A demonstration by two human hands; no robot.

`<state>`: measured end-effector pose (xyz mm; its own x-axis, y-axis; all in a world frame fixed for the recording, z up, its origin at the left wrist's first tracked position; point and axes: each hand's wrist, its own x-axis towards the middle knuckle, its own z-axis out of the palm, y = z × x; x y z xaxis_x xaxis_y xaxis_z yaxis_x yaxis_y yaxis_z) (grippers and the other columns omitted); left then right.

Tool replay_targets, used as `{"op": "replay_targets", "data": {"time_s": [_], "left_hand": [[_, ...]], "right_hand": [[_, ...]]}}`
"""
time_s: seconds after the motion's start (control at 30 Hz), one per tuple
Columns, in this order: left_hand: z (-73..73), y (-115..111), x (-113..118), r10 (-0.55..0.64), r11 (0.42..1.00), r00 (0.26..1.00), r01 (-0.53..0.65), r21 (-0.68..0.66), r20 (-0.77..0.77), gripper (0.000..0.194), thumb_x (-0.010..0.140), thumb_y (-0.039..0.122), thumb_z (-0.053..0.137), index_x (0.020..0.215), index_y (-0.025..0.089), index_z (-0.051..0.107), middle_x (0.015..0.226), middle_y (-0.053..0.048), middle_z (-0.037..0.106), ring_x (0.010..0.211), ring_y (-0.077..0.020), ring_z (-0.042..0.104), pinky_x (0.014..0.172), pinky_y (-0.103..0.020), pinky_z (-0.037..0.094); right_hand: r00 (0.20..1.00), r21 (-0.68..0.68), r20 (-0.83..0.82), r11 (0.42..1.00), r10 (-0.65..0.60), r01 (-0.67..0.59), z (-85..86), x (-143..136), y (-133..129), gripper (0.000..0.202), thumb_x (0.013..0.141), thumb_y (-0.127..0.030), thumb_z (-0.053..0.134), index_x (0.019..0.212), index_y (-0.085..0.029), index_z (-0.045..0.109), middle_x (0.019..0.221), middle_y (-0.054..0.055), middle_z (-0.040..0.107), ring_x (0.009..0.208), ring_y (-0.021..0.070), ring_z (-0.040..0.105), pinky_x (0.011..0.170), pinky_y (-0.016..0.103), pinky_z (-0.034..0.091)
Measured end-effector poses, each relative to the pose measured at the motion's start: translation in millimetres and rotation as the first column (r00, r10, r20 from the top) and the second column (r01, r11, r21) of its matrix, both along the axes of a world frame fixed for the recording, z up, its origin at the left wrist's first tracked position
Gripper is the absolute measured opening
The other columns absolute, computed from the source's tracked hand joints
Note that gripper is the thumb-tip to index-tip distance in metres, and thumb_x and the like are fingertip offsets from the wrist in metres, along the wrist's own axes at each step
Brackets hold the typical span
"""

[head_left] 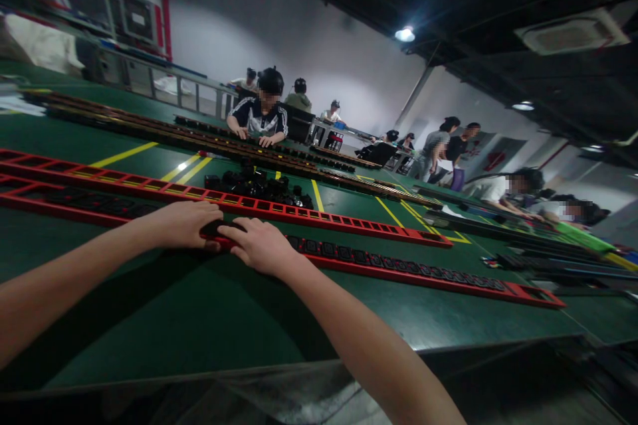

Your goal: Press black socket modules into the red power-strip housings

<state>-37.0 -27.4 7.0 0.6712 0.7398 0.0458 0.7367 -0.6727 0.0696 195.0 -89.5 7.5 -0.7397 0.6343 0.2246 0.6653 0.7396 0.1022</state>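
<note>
The black part (212, 228) lies between my two hands, over the near red frame (379, 273); whether it is seated in a slot there I cannot tell, as my fingers cover much of it. My left grip (187, 224) is closed on its left side, fingers curled over the top. My right grip (262, 244) lies against its right end with the fingers bent over it; I cannot tell whether they pinch it or only rest there.

To the right of my right hand, a row of black inserts (399, 265) fills the near frame almost to its end. More dark pieces sit in it to the left of my left hand, in dimmer light. Just beyond runs the far red frame (343, 220), roughly parallel, its cells showing green through them. Behind that is a loose pile (259, 187) of black parts on the green table (199, 319), among yellow lines (124, 155).

Farther off, long brown strips (319, 169) cross the table. A co-worker (259, 116) sits on their far side, both hands down at them. To the right, another person (498, 186) leans over the work, and two people (438, 146) stand farther back.
</note>
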Motion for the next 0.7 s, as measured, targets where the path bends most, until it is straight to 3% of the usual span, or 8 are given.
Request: {"op": "replay_targets", "data": {"time_s": [0.33, 0.7], "left_hand": [[3.3, -6.9, 0.2, 0.037, 0.998, 0.999, -0.035, -0.057, 0.03, 0.039, 0.085, 0.05, 0.063, 0.105, 0.017, 0.063, 0.109, -0.009, 0.067, 0.1, -0.0265, 0.062, 0.082, -0.034, 0.045], [3.5, -1.5, -0.9, 0.044, 0.997, 0.999, -0.042, -0.064, 0.022, 0.049, 0.077, 0.062, 0.064, 0.105, 0.022, 0.067, 0.111, -0.01, 0.07, 0.102, -0.0299, 0.066, 0.081, -0.035, 0.049]], "right_hand": [[1.0, -0.02, -0.008, 1.0, -0.001, 0.001, 4.0, -1.0, -3.1, 0.054, 0.104, -0.034, 0.052, 0.155, -0.026, 0.036, 0.148, 0.01, 0.053, 0.123, 0.0279, 0.057, 0.097, 0.046, 0.054], [0.999, -0.01, -0.033, 1.0, 0.017, -0.018, 0.1, -0.2, 1.4, 0.051, 0.104, -0.034, 0.053, 0.152, -0.025, 0.041, 0.145, 0.011, 0.054, 0.121, 0.0271, 0.058, 0.097, 0.044, 0.053]]}}
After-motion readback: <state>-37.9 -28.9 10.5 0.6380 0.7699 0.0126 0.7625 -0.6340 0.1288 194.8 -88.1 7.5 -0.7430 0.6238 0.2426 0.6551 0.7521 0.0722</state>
